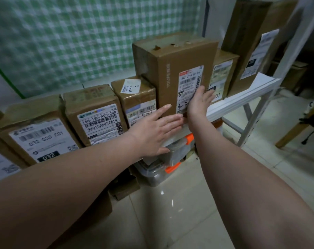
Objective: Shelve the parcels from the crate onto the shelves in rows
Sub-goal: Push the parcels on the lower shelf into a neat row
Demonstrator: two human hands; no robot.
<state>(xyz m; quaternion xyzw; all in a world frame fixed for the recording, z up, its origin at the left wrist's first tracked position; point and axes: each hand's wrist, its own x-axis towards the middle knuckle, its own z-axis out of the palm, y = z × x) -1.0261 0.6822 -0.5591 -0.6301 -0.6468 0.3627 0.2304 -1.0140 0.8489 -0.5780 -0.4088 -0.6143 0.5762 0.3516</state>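
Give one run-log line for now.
left hand: open, on tall box | right hand: open, on its label | tall box: upright on shelf

Tall box (172, 69) is standing upright on the white shelf (242, 97), label facing out. Right hand (199, 103) is lying flat on that label, fingers straight. Left hand (152, 130) is reaching to the box's lower left edge, fingers straight and spread. Three shorter parcels are sitting in a row left of it: small box (136, 99), barcode box (97, 114), 032 box (39, 133). Two more boxes (222, 74) are standing on its right. Clear bin (170, 159) with orange latches is sitting under the shelf on the tiled floor (188, 203).
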